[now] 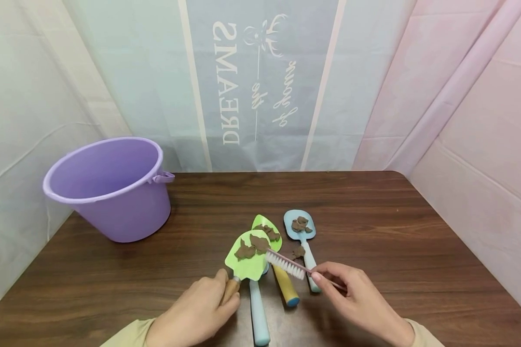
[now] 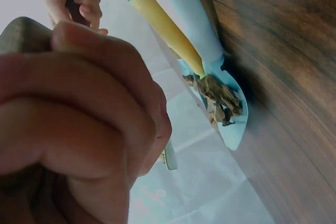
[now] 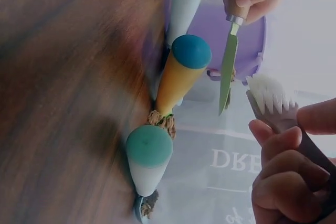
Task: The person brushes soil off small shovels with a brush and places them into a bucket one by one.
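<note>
My left hand (image 1: 201, 306) grips the wooden handle of a garden trowel (image 1: 253, 267), its light green blade raised above the table with brown clumps (image 1: 245, 250) on it. In my right hand (image 1: 351, 291) a thin-handled brush (image 1: 288, 265) with white bristles is pinched between thumb and fingers. The brush's tip overlaps the right edge of the clumps in the head view. Seen from the right wrist, the trowel blade (image 3: 229, 72) is edge-on, close to the bristles (image 3: 270, 94). The left wrist view shows mostly curled fingers (image 2: 89, 103); the trowel blade is largely hidden there.
Below the raised trowel lie a yellow-handled green trowel (image 1: 286, 286) with brown bits and a tool with a pale blue handle (image 1: 259, 315). A light blue scoop (image 1: 293, 233) holding more clumps lies to the right. A purple bucket (image 1: 134, 219) stands at the back left.
</note>
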Tool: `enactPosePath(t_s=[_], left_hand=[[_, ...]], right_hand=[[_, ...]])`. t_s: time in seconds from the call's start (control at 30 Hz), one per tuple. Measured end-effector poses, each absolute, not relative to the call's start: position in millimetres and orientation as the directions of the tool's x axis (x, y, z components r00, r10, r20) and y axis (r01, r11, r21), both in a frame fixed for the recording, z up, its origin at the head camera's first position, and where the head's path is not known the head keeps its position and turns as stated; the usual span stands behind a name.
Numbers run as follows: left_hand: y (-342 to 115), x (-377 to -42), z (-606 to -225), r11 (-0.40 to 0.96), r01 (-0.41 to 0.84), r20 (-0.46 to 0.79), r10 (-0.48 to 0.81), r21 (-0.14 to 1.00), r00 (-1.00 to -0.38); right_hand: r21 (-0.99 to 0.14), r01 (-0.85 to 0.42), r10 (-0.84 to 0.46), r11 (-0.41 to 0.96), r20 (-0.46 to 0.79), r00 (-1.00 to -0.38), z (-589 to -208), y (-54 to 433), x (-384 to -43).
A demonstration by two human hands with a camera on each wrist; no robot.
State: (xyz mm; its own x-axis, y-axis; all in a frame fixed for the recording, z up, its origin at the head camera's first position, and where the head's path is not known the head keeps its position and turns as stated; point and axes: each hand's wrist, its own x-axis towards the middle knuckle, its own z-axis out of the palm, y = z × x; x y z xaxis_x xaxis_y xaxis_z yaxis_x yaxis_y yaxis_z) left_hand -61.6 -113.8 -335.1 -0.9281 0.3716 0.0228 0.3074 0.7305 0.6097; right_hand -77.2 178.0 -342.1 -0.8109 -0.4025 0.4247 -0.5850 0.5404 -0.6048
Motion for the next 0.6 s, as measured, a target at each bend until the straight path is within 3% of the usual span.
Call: enactPosePath(t_s=[0.23,0.6], left_hand=[[-110.5,-58.9,-333.6,0.734,0.299,-0.009,0.383,0.61,-0.924],[-108.2,-58.0,-329.8,0.683,0.283,-0.063,0.435,0.674,-0.898]], right_hand=[[-0.468,-0.66,-0.411,0.587,0.53,-0.742,-339.9,171.8,-73.9],[-0.456,-0.706,-0.464,0.542,0.539,-0.704,-340.7,164.4,-76.2]])
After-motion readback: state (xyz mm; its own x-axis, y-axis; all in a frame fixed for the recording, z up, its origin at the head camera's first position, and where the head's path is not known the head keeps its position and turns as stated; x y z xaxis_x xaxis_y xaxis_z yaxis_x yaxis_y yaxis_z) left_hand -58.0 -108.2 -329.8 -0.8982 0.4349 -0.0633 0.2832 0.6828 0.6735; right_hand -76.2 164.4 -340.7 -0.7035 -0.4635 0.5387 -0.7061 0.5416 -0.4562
